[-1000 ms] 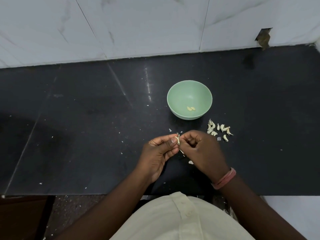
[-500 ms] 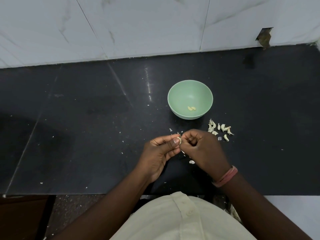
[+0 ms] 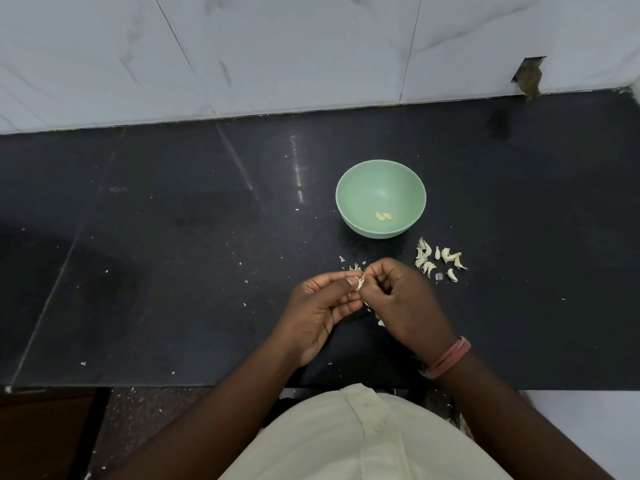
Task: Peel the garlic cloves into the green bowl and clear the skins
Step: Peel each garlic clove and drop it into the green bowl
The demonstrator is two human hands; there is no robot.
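Green bowl (image 3: 380,174): 2 peeled cloves (image 3: 384,216) | counter pile (image 3: 439,259): perhaps 9

wide bare stretches of the black stone tabletop (image 3: 138,254) lie left and far right. obstacles: round pale green bowl (image 3: 381,174) at centre; cluster of white unpeeled garlic cloves (image 3: 438,259) just beside it, right.

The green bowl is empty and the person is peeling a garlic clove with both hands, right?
Not quite. The head view shows the green bowl holding two peeled cloves. The rest is right: the left hand and right hand pinch a garlic clove between them.
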